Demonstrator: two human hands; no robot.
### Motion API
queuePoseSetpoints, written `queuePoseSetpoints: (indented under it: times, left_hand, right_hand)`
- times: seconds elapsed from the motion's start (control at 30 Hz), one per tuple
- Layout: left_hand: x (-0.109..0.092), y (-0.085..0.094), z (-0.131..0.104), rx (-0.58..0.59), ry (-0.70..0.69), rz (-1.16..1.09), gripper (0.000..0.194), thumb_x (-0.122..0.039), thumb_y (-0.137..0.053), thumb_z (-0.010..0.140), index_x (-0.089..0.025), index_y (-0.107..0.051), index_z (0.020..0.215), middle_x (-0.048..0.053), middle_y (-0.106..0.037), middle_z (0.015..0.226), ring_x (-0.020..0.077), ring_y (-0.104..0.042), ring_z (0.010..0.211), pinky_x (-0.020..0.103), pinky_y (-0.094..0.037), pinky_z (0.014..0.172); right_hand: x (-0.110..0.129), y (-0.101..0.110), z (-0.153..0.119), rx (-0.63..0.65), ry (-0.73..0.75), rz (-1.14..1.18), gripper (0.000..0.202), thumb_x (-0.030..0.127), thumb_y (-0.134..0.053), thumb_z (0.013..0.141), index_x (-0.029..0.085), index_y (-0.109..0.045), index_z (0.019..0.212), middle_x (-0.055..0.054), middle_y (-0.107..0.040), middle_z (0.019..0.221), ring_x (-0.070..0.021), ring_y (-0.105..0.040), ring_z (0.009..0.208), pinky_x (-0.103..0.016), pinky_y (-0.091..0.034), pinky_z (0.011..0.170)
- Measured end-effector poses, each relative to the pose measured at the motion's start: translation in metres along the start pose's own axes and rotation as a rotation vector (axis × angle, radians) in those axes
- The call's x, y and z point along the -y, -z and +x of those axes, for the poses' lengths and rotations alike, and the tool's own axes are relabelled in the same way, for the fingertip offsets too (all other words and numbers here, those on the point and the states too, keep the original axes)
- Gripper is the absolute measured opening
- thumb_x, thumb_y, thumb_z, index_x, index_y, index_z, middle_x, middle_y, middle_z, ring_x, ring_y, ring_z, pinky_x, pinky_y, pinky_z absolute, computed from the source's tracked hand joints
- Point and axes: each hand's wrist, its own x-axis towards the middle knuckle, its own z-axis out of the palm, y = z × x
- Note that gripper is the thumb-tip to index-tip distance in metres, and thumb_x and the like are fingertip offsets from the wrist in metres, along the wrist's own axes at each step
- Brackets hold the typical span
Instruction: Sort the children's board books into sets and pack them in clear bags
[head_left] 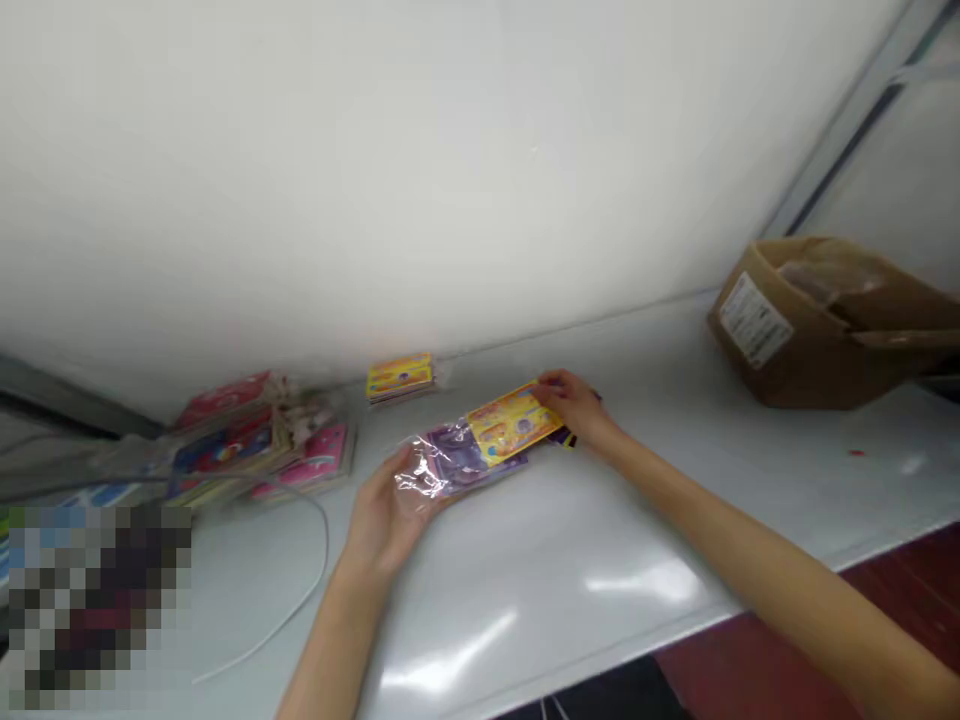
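Note:
My left hand [390,510] is wrapped round the lower left end of a clear plastic packet [457,455] with purple printed contents. A yellow printed card [514,422] lies over the packet's right part, and my right hand [574,402] pinches its upper right corner. Dark card edges show beneath the yellow card near my right fingers. Behind the packet, a small stack of yellow cards [400,375] rests against the wall.
Colourful wrapped packets [232,445] are piled at the left, with a thin white cable [324,560] curving beside them. An open cardboard box [810,350] stands at the right. A small red piece [856,453] lies on the grey table [555,560].

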Motion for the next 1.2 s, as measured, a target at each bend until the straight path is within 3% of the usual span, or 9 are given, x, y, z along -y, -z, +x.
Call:
queuePoseSetpoints:
  times: [0.17, 0.23, 0.37, 0.57, 0.63, 0.77, 0.87, 1.03, 1.2]
  left_hand:
    - [0.0, 0.002, -0.002, 0.065, 0.093, -0.005, 0.028, -0.025, -0.053, 0.083, -0.014, -0.062, 0.107, 0.01, -0.07, 0.099, 0.0259, -0.066, 0.089, 0.048, -0.055, 0.077]
    - [0.0, 0.003, -0.001, 0.105, 0.107, -0.015, 0.031, -0.026, -0.051, 0.084, -0.014, -0.06, 0.112, 0.012, -0.068, 0.106, 0.0274, -0.065, 0.096, 0.049, -0.054, 0.081]
    - [0.002, 0.003, 0.001, 0.082, 0.083, -0.031, 0.032, -0.025, -0.052, 0.084, -0.012, -0.06, 0.113, 0.015, -0.066, 0.113, 0.0298, -0.062, 0.103, 0.047, -0.053, 0.084]
    - [0.002, -0.003, -0.001, 0.0, 0.051, -0.023, 0.034, -0.021, -0.055, 0.081, -0.012, -0.06, 0.114, 0.014, -0.067, 0.11, 0.0307, -0.062, 0.104, 0.047, -0.051, 0.089]
    - [0.002, -0.003, -0.001, -0.004, 0.058, -0.029, 0.031, -0.02, -0.053, 0.082, -0.011, -0.061, 0.112, 0.014, -0.068, 0.108, 0.0299, -0.062, 0.104, 0.046, -0.051, 0.091]
    - [0.004, -0.001, 0.0, -0.029, 0.051, -0.056, 0.022, -0.017, -0.053, 0.082, -0.012, -0.065, 0.099, 0.011, -0.072, 0.095, 0.0271, -0.066, 0.095, 0.047, -0.051, 0.091]
    - [0.005, 0.002, 0.002, 0.007, 0.04, -0.071, 0.021, -0.018, -0.055, 0.082, -0.013, -0.065, 0.099, 0.01, -0.072, 0.095, 0.0255, -0.066, 0.095, 0.045, -0.05, 0.092]
    - [0.005, 0.007, 0.005, 0.074, 0.064, -0.081, 0.029, -0.024, -0.052, 0.085, -0.014, -0.061, 0.111, 0.009, -0.07, 0.105, 0.0245, -0.064, 0.102, 0.04, -0.048, 0.095]
    - [0.004, 0.008, 0.006, 0.092, 0.069, -0.075, 0.033, -0.024, -0.05, 0.086, -0.016, -0.057, 0.118, 0.008, -0.069, 0.109, 0.0241, -0.062, 0.106, 0.04, -0.045, 0.098]
  right_hand:
    - [-0.005, -0.004, -0.002, 0.027, 0.144, -0.283, 0.02, 0.037, -0.064, 0.069, 0.019, -0.056, 0.071, -0.002, -0.063, 0.067, -0.0146, -0.058, 0.063, -0.026, -0.045, 0.057]
    - [-0.002, -0.004, -0.004, 0.071, 0.117, -0.307, 0.02, 0.038, -0.063, 0.07, 0.018, -0.06, 0.071, -0.001, -0.062, 0.065, -0.0122, -0.054, 0.057, -0.024, -0.041, 0.052]
    - [0.009, -0.004, -0.011, 0.267, 0.02, -0.24, 0.031, 0.045, -0.057, 0.075, 0.016, -0.065, 0.08, 0.001, -0.058, 0.058, -0.0072, -0.039, 0.04, -0.022, -0.028, 0.039]
    - [0.017, -0.007, -0.02, 0.554, -0.01, -0.261, 0.038, 0.047, -0.058, 0.077, 0.015, -0.069, 0.095, -0.003, -0.065, 0.074, -0.0074, -0.047, 0.05, -0.019, -0.029, 0.04]
    - [0.017, -0.006, -0.019, 0.552, -0.013, -0.264, 0.04, 0.049, -0.058, 0.077, 0.016, -0.069, 0.097, -0.002, -0.064, 0.072, -0.0077, -0.046, 0.05, -0.02, -0.029, 0.04]
    - [0.019, -0.005, -0.016, 0.4, -0.012, -0.252, 0.039, 0.047, -0.06, 0.076, 0.015, -0.071, 0.096, -0.001, -0.062, 0.067, -0.0072, -0.044, 0.047, -0.021, -0.033, 0.043]
    - [0.022, -0.005, -0.015, 0.349, -0.017, -0.167, 0.034, 0.041, -0.062, 0.075, 0.014, -0.072, 0.093, -0.003, -0.066, 0.076, -0.0091, -0.052, 0.055, -0.021, -0.04, 0.049]
    - [0.024, -0.006, -0.018, 0.422, -0.054, -0.063, 0.033, 0.039, -0.063, 0.075, 0.016, -0.071, 0.097, -0.007, -0.07, 0.09, -0.0142, -0.062, 0.075, -0.023, -0.047, 0.06]
    - [0.022, -0.006, -0.019, 0.435, -0.024, -0.056, 0.033, 0.039, -0.062, 0.076, 0.018, -0.07, 0.1, -0.007, -0.069, 0.096, -0.0156, -0.062, 0.079, -0.024, -0.047, 0.062]
